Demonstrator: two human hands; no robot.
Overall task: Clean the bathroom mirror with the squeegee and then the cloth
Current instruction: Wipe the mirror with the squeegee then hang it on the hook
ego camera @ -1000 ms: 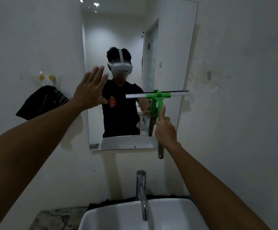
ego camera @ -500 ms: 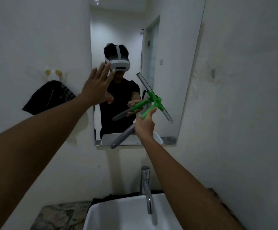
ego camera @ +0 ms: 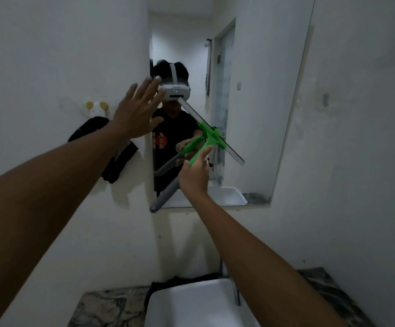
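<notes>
A tall frameless mirror (ego camera: 262,95) hangs on the white wall above the sink. My right hand (ego camera: 195,175) grips the squeegee (ego camera: 212,136) by its green neck; the grey handle end sticks out down-left below my fist. Its blade lies diagonally on the glass, running from upper left to lower right. My left hand (ego camera: 136,109) is raised with fingers spread, flat by the mirror's left edge, holding nothing. A dark cloth (ego camera: 118,161) hangs on the wall left of the mirror, under a small hook.
A white basin (ego camera: 191,308) sits below with a chrome tap (ego camera: 235,293) partly behind my right forearm. A marbled counter (ego camera: 97,308) runs either side of the basin. The mirror reflects a person in a headset and a doorway.
The squeegee turned from level to a steep diagonal and moved left and down the glass. My view shifted left and closer. My left hand stayed spread by the mirror's left edge.
</notes>
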